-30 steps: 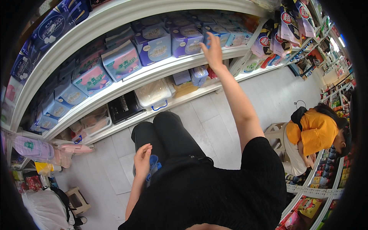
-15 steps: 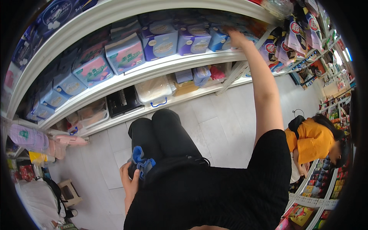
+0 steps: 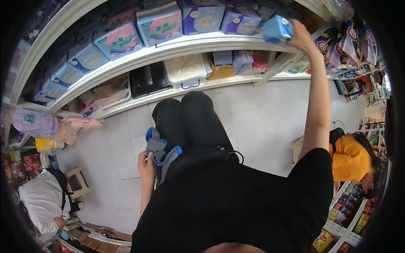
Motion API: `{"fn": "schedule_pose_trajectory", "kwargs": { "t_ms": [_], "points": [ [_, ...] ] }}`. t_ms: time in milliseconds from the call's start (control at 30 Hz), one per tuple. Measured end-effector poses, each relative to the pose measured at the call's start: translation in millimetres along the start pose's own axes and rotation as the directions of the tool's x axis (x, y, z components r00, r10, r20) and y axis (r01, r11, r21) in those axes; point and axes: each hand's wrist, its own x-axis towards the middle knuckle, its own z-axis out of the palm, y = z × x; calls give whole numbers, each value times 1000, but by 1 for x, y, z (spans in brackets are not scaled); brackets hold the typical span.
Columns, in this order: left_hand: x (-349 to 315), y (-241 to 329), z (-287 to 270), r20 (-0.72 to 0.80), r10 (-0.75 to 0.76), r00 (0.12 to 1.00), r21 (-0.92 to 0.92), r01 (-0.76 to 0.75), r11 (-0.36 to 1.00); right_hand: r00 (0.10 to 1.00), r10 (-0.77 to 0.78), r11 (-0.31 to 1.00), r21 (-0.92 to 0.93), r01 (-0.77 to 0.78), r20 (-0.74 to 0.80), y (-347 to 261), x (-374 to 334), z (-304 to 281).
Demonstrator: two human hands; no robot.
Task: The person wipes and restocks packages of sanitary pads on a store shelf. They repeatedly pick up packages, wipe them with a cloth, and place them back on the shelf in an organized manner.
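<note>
At the right end of the shelf, my right hand (image 3: 302, 39) is closed around the side of a blue pack of sanitary pads (image 3: 275, 30). The pack is tilted and sits at the front edge of the white shelf (image 3: 202, 41). To its left stand a purple pack (image 3: 241, 20), a purple and light blue pack (image 3: 202, 17) and a pink and blue pack (image 3: 159, 25). Down by my thigh, my left hand (image 3: 146, 169) pinches a crumpled grey cloth with blue edges (image 3: 163, 154).
Under the shelf are a clear bin with a blue handle (image 3: 185, 71) and a black flat box (image 3: 147, 79). One person in orange (image 3: 350, 158) is at right; another in white (image 3: 42, 200) is at lower left beside a beige stool (image 3: 78, 183). Hanging bags (image 3: 341, 42) line the right.
My right hand has come forward from the shelf's row, bringing the blue pack out to the edge. My left hand still holds the cloth. The whole view has shifted.
</note>
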Motion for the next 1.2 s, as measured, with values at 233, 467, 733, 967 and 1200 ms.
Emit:
{"fn": "schedule_pose_trajectory", "kwargs": {
  "t_ms": [233,467,733,967,1200],
  "points": [
    [27,54,1,65,-325,944,-735,265,624,880,-475,759,509,406,8,-181,-148,19],
    [18,144,39,119,103,988,-801,34,598,849,-525,634,696,338,65,-287,-187,69],
    [19,154,112,619,634,463,353,-885,303,888,-379,419,904,-88,262,-268,-226,122],
    [36,119,87,552,538,637,477,-771,423,937,-317,570,819,63,148,-272,-215,113],
    [22,140,99,668,583,462,224,-873,434,891,-339,605,795,-39,302,-272,-217,121]
  ]
}}
